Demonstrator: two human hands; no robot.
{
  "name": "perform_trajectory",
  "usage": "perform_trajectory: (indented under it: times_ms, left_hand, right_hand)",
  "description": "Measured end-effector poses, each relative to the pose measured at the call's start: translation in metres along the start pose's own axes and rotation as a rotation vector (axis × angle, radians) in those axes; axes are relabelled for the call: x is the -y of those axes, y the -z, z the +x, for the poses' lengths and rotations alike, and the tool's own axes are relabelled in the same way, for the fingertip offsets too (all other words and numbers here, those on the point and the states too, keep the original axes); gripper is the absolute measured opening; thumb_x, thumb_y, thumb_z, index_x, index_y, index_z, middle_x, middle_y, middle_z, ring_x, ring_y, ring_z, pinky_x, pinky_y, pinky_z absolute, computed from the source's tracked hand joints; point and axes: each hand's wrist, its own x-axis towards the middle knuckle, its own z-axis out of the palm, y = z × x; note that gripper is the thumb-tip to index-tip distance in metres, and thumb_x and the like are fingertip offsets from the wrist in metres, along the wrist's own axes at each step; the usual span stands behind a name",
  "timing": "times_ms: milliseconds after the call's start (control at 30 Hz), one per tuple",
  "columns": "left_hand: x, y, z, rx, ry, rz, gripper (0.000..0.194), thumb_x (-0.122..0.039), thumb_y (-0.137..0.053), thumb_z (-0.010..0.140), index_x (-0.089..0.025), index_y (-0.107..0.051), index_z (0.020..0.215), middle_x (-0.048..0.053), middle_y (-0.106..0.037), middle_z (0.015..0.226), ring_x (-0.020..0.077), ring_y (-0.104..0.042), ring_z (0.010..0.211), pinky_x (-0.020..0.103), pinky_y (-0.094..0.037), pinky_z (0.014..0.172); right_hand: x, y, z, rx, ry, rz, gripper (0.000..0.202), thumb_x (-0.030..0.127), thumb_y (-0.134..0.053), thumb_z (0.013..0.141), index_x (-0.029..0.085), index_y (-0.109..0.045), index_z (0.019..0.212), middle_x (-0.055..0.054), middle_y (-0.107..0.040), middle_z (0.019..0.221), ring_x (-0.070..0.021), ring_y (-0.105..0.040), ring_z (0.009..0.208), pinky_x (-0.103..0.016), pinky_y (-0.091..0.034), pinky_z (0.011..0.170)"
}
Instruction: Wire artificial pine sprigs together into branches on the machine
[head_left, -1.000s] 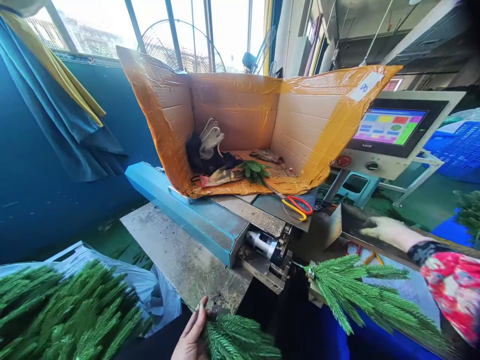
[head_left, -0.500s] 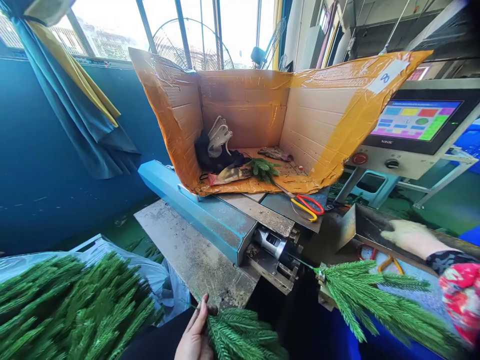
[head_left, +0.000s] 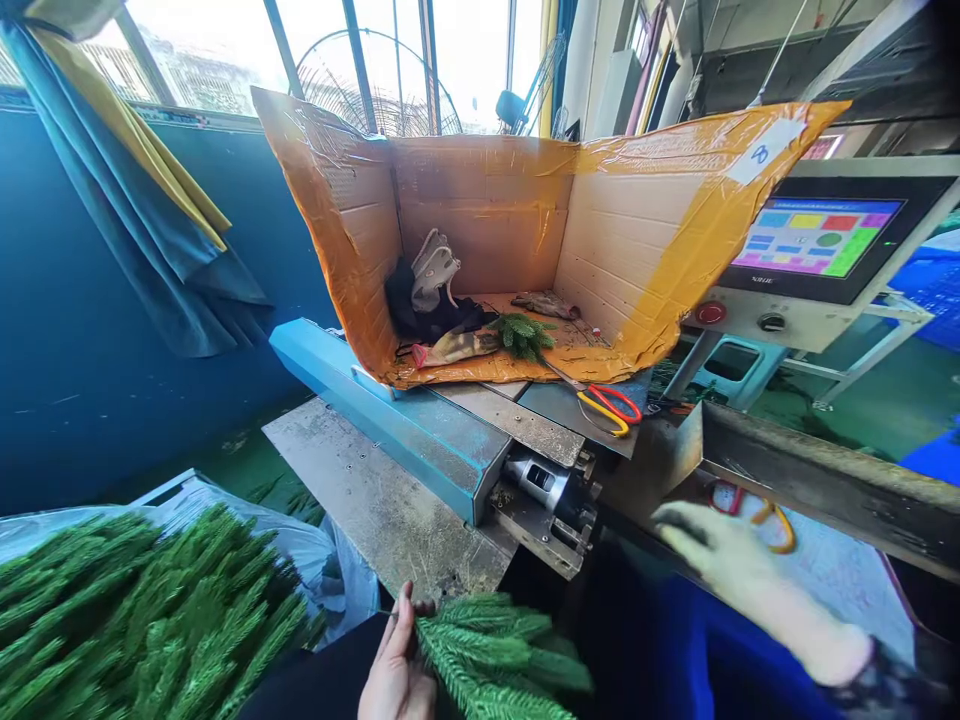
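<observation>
My bare left hand point(head_left: 400, 665) pinches the stem of an artificial pine branch point(head_left: 499, 655) at the bottom middle; its green sprigs spread to the right. My right hand point(head_left: 739, 575), in a pale glove, reaches in from the lower right, slightly blurred. Its fingers look apart, and I see nothing in them. The silver machine head point(head_left: 541, 485) lies between my hands, with no branch at it. A heap of pine branches point(head_left: 172, 610) fills the lower left, on pale plastic sheeting.
A taped cardboard box point(head_left: 487, 210) stands on the machine, holding gloves and a sprig. Scissors point(head_left: 609, 408) with red and yellow handles lie at its front edge. A metal trough point(head_left: 825, 490) and a control screen point(head_left: 817, 235) are on the right. A blue bin point(head_left: 701, 650) sits below.
The branch that stuck out from the machine head is gone from view. My right hand has moved left and down from the trough. My left hand still holds its branch.
</observation>
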Motion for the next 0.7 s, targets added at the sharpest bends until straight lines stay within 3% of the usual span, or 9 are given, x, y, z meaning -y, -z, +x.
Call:
perform_trajectory:
  times_ms: [100,200,433,600,700]
  left_hand:
    - [-0.006,-0.002,-0.001,-0.004,-0.03,-0.034,0.022,-0.007,-0.048,0.08,-0.021,-0.062,0.092,-0.003,-0.062,0.063,0.0068,-0.059,0.056,0.018,-0.051,0.061]
    - [-0.008,-0.001,-0.003,0.007,-0.018,-0.023,0.023,-0.008,-0.049,0.08,-0.021,-0.062,0.093,-0.003,-0.062,0.065,0.0067,-0.059,0.057,0.019,-0.052,0.064]
    - [0.003,0.007,-0.007,0.027,0.07,0.028,0.022,-0.008,-0.055,0.076,-0.019,-0.062,0.094,0.001,-0.065,0.087,0.0105,-0.061,0.073,0.022,-0.052,0.067]
    - [0.007,0.011,-0.005,0.035,0.073,0.058,0.025,-0.008,-0.057,0.074,-0.018,-0.062,0.096,0.002,-0.066,0.085,0.012,-0.062,0.072,0.022,-0.051,0.067]
    - [0.01,0.017,0.0,0.02,0.076,0.052,0.026,-0.008,-0.057,0.074,-0.018,-0.062,0.097,0.003,-0.065,0.083,0.0129,-0.062,0.074,0.025,-0.05,0.073]
  right_hand:
    - [0.018,-0.025,-0.002,0.084,0.026,-0.037,0.018,0.026,-0.048,0.08,0.022,-0.064,0.086,-0.001,-0.066,0.086,-0.0159,-0.061,0.082,-0.027,-0.047,0.077]
    - [0.034,-0.044,0.002,0.068,0.013,-0.089,0.025,0.022,-0.04,0.081,0.019,-0.063,0.091,-0.006,-0.064,0.091,-0.0189,-0.06,0.087,-0.031,-0.045,0.081]
    - [0.038,-0.051,0.009,0.039,0.014,-0.121,0.026,0.023,-0.039,0.081,0.02,-0.063,0.09,-0.006,-0.064,0.089,-0.0207,-0.061,0.082,-0.034,-0.047,0.076]
    - [0.055,-0.065,0.013,-0.034,0.016,-0.066,0.037,0.012,-0.035,0.077,0.018,-0.057,0.106,-0.006,-0.063,0.104,-0.0178,-0.058,0.096,-0.031,-0.044,0.086]
    - [0.06,-0.074,0.014,-0.068,-0.005,-0.043,0.041,0.011,-0.036,0.075,0.019,-0.054,0.111,-0.005,-0.064,0.104,-0.0172,-0.06,0.094,-0.03,-0.046,0.084]
